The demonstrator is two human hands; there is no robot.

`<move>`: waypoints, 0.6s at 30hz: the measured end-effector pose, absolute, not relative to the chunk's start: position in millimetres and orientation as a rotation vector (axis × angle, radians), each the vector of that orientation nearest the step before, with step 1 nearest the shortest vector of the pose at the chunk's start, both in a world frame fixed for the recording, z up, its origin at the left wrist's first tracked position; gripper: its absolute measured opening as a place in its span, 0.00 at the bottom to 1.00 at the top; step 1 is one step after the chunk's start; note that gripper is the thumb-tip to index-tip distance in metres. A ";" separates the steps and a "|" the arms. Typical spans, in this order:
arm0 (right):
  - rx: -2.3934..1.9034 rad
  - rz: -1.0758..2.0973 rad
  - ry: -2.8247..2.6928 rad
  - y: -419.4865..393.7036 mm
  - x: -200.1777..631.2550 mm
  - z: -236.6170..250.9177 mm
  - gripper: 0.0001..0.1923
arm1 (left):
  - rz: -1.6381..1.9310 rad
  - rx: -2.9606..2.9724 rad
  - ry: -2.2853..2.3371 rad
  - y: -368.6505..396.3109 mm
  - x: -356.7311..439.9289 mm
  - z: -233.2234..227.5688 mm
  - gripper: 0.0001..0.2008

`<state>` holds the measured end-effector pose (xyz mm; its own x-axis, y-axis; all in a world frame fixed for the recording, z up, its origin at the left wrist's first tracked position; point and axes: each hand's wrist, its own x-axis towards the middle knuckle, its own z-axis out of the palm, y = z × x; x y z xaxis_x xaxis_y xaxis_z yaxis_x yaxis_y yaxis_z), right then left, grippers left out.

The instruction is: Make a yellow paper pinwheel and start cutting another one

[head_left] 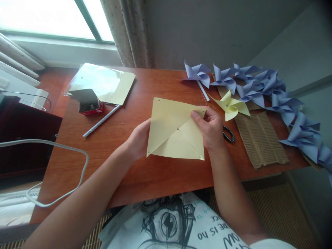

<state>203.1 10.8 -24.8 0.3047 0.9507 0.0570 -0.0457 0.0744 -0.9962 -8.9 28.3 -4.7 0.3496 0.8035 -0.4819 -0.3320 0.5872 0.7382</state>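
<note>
Head view: yellow paper square (176,129) between both hands' fingers (198,116).

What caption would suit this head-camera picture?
Both hands hold a cut yellow paper square over a wooden desk beside finished paper pinwheels.

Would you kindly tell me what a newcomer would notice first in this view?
Both hands, left hand and right hand, hold a pale yellow paper square over the table's middle. A row of lilac paper pinwheels runs along the right edge, with one yellow pinwheel beside them.

matt yellow paper square (176,129); glossy wood table (145,173); ribbed cardboard (260,140)
</note>
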 end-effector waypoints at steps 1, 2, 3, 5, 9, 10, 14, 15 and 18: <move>-1.247 0.957 -0.976 10.8 203.2 -25.1 0.10 | 0.781 0.569 0.946 28.7 -9.6 -5.1 0.20; -1.245 0.954 -0.981 10.8 203.3 -25.3 0.10 | 0.776 0.562 0.948 29.2 -10.3 -5.7 0.22; -1.245 0.951 -0.984 10.9 203.4 -25.4 0.10 | 0.781 0.564 0.955 29.6 -11.0 -6.4 0.24; -1.242 0.949 -0.983 11.1 203.4 -25.3 0.09 | 0.810 0.589 0.969 30.1 -11.9 -7.2 0.29; -1.233 0.943 -0.980 11.1 203.5 -25.0 0.09 | 0.748 0.605 0.904 28.8 -11.7 -5.5 0.31; -1.238 0.938 -0.985 11.0 203.5 -25.0 0.09 | 0.707 0.607 0.875 28.1 -11.4 -4.5 0.29; -1.265 0.920 -1.013 10.5 203.5 -25.3 0.09 | 0.623 0.641 0.853 26.0 -10.4 -1.9 0.22; -1.267 0.920 -1.018 10.5 203.5 -25.3 0.09 | 0.629 0.647 0.867 25.8 -10.1 -2.0 0.21; -1.254 0.928 -1.025 10.4 203.3 -24.8 0.08 | 0.650 0.656 0.885 25.6 -9.6 -3.9 0.18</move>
<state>203.3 10.4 -24.8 0.2916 0.9519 0.0938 0.0011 0.0977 -0.9952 -9.6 25.6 -3.9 0.4751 0.7394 -0.4771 -0.2337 0.6288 0.7416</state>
